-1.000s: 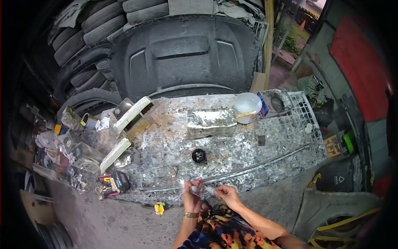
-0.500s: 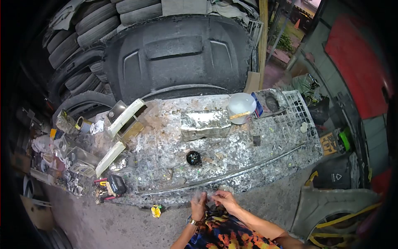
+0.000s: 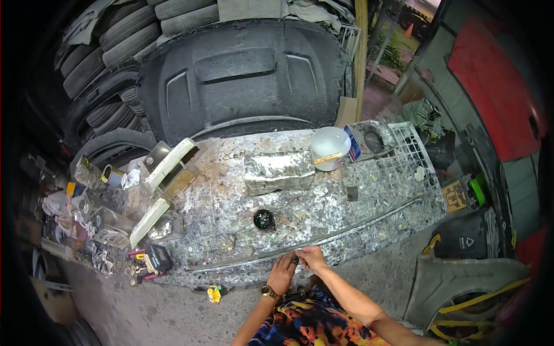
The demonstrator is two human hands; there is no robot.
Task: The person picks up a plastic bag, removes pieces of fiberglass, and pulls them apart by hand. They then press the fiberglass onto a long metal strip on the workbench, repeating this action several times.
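My left hand [image 3: 281, 274], with a watch on its wrist, lies at the table's front edge. Its fingers are stretched forward beside a long thin strip [image 3: 346, 235]. Close against it, my right hand [image 3: 312, 259] has its fingers closed in a pinch. A small dark thing [image 3: 295, 259] shows between the two hands; its kind cannot be made out. Just beyond the hands, a round black glossy container [image 3: 264, 219] stands on the stained table [image 3: 219, 213].
Farther back are a wrapped block [image 3: 279, 172] and a white bucket [image 3: 330, 144] with a stick across it. Cans, light bars and a power-tool battery [image 3: 158, 258] crowd the left. A dark car hood [image 3: 239, 81] leans behind the table; a grey fender [image 3: 461, 282] stands at right.
Both hands have moved forward, up to the strip at the table edge. My left hand has turned, fingers now stretched forward. The view has shifted slightly.
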